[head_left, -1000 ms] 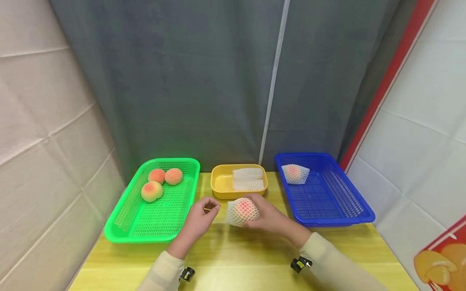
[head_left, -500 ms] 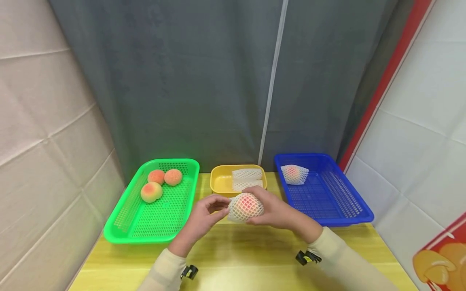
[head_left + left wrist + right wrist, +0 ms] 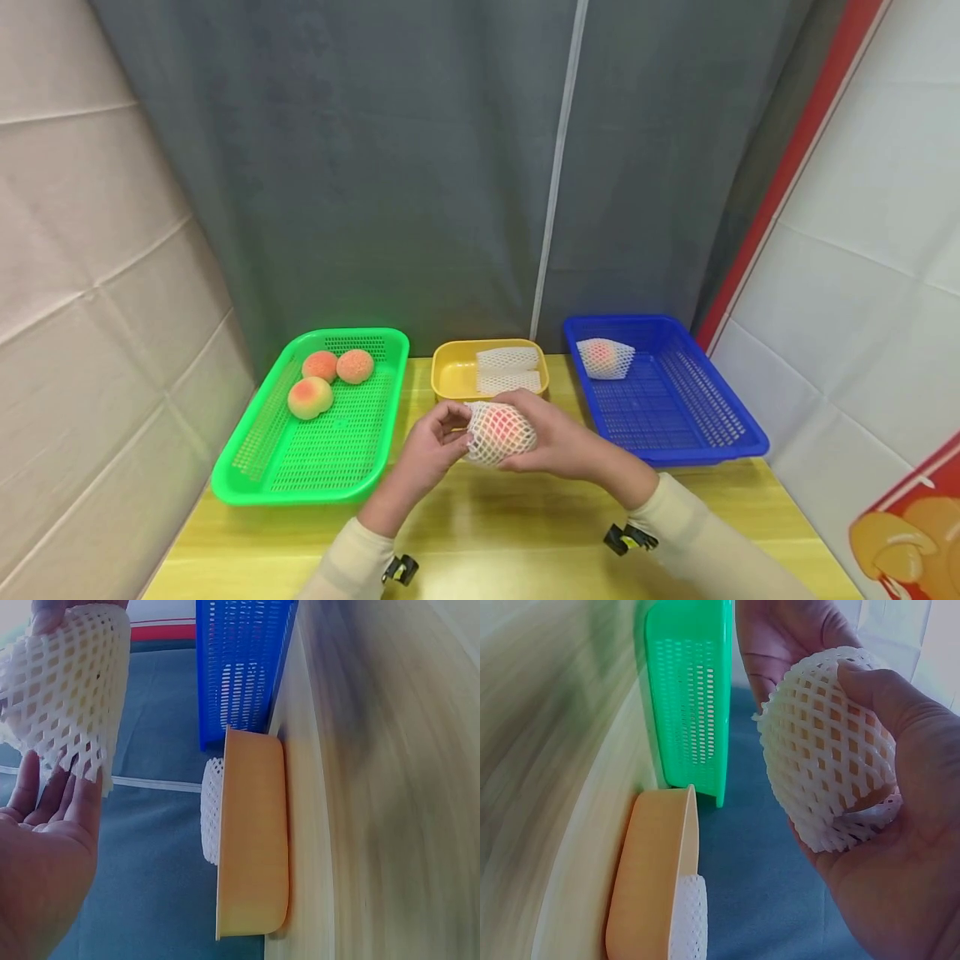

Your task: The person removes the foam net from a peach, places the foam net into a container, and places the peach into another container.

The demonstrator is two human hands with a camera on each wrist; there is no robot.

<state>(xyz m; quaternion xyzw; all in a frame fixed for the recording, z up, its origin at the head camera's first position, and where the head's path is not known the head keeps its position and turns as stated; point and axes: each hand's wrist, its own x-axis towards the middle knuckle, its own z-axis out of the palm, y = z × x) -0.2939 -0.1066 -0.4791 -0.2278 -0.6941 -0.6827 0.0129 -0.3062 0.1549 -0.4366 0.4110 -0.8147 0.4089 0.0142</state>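
My right hand (image 3: pixel 551 437) grips a peach in a white foam net (image 3: pixel 501 433) from its right side, thumb and fingers spread round it. At the net's left end, my left hand (image 3: pixel 433 446) has bent fingers and thumb on the edge. The left wrist view shows the left fingertips (image 3: pixel 90 776) right at the net's rim, while the thumb there is out of sight. Through the mesh in the right wrist view, the foam net (image 3: pixel 829 742) covers most of the fruit, with a gap near the palm.
A green basket (image 3: pixel 341 458) on the left holds 3 bare peaches (image 3: pixel 310 398). Behind the hands sits a yellow tray (image 3: pixel 453 379) with 2 foam nets (image 3: pixel 507 360). One netted peach (image 3: pixel 602 358) lies in the blue basket (image 3: pixel 675 408) on the right. A grey curtain (image 3: pixel 375 192) hangs behind.
The left hand has come rightward from beside the netted peach to the net's left edge. The right hand has kept its grip, and the netted peach has shifted only slightly.
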